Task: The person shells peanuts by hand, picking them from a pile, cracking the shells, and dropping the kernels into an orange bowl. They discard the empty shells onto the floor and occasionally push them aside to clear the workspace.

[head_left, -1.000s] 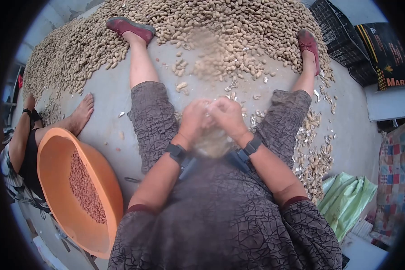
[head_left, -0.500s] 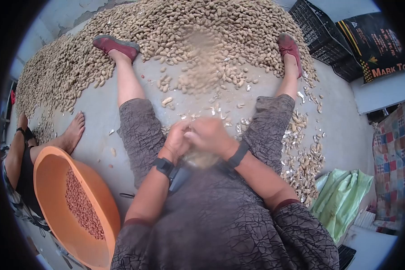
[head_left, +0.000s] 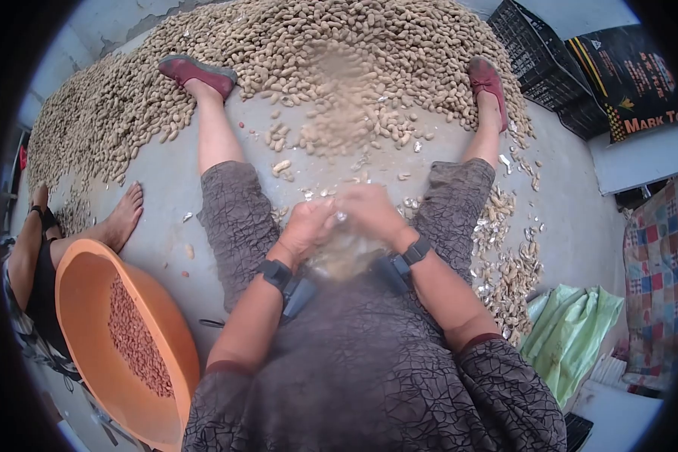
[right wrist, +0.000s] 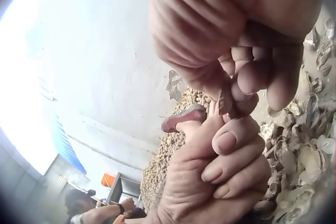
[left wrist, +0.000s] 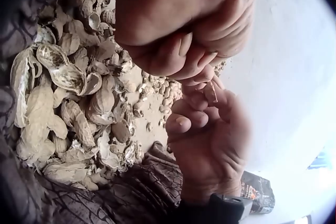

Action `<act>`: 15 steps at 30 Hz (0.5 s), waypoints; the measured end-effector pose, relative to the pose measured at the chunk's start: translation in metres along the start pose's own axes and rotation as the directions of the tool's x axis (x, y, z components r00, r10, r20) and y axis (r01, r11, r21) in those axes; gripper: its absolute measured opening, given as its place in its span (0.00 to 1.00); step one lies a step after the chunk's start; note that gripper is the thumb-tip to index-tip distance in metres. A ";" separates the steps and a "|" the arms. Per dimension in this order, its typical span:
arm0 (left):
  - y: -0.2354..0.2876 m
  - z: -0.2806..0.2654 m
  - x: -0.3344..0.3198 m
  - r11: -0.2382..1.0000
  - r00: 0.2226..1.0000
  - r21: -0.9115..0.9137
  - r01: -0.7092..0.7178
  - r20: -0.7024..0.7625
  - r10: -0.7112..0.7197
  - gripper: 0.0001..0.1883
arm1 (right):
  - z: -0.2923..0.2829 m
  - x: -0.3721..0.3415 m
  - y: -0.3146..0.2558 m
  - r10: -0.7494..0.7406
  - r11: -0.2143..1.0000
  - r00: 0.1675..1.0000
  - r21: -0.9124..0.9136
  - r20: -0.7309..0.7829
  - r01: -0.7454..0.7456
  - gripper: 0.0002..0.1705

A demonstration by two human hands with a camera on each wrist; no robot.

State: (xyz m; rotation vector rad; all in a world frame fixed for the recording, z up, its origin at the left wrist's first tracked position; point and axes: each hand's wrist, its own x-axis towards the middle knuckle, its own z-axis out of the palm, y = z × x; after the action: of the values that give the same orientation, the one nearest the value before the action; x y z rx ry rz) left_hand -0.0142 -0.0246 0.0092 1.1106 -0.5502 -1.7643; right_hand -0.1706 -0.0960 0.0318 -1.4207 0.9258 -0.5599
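Note:
In front of the lap my left hand (head_left: 309, 227) and right hand (head_left: 371, 209) meet at the fingertips, the right one blurred. Between them is a peanut (right wrist: 224, 102), mostly hidden, with a bit of tan shell showing. The left hand (right wrist: 212, 182) has its fingers curled in and pinches the peanut between thumb and forefinger. From the other side, the right hand (left wrist: 210, 140) has thumb and fingertips on the same peanut. Directly below both hands, a heap of cracked peanut shells (left wrist: 63, 71) lies against the patterned cloth of the lap.
Unshelled peanuts (head_left: 279, 45) form a large pile beyond the feet. An orange basin (head_left: 83, 324) with shelled red kernels (head_left: 137, 339) stands at left, beside another person's bare foot (head_left: 124, 218). Loose shells (head_left: 508, 264), a green sack (head_left: 572, 339) and a black crate (head_left: 542, 60) are at right.
The head view has shifted, so the hands appear lower and further left than a second ago. Both hands stay together at the fingertips, the right hand turning slightly over the left.

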 end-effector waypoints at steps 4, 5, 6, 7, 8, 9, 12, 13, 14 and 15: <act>-0.005 -0.003 0.004 0.996 0.995 0.078 -0.051 -0.078 0.057 0.10 | 0.006 0.001 0.000 -0.144 0.982 0.982 -0.139 -0.120 0.127 0.10; -0.008 -0.004 0.004 0.996 0.995 0.077 -0.052 -0.082 0.058 0.10 | 0.007 0.001 0.001 -0.144 0.982 0.983 -0.138 -0.116 0.128 0.10; -0.008 -0.004 0.004 0.996 0.995 0.040 -0.082 -0.054 0.084 0.10 | 0.008 0.000 0.000 -0.146 0.977 0.981 -0.175 -0.125 0.123 0.10; -0.009 -0.004 0.004 0.994 0.994 0.001 -0.110 -0.025 0.110 0.10 | 0.008 -0.001 -0.001 -0.148 0.970 0.980 -0.213 -0.135 0.117 0.10; -0.009 -0.006 0.004 0.994 0.994 0.000 -0.110 -0.025 0.110 0.10 | 0.008 -0.002 -0.002 -0.147 0.970 0.980 -0.214 -0.134 0.117 0.10; -0.007 -0.009 0.003 0.996 0.996 0.019 -0.083 0.038 0.082 0.10 | 0.008 -0.004 -0.003 -0.170 0.959 0.979 -0.245 -0.112 0.139 0.09; 0.000 -0.004 -0.001 0.999 0.997 0.045 -0.019 0.072 0.016 0.12 | 0.011 -0.009 -0.009 -0.181 0.952 0.981 -0.263 -0.075 0.156 0.08; 0.004 0.001 -0.004 0.998 0.999 0.053 0.021 0.044 -0.023 0.13 | 0.012 -0.009 -0.011 -0.172 0.957 0.983 -0.247 -0.062 0.152 0.08; 0.007 0.004 -0.006 0.999 0.999 0.050 0.021 0.042 -0.024 0.13 | 0.013 -0.009 -0.010 -0.169 0.957 0.984 -0.248 -0.060 0.150 0.08; 0.009 0.007 -0.007 0.999 0.999 0.006 0.038 0.032 -0.038 0.11 | 0.014 -0.009 -0.009 -0.232 0.930 0.971 -0.305 -0.049 0.207 0.07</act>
State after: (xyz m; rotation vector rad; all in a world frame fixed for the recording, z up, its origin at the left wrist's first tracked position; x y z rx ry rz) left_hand -0.0154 -0.0237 0.0225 1.1043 -0.5570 -1.8171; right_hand -0.1623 -0.0818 0.0409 -1.8005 0.9524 -0.6716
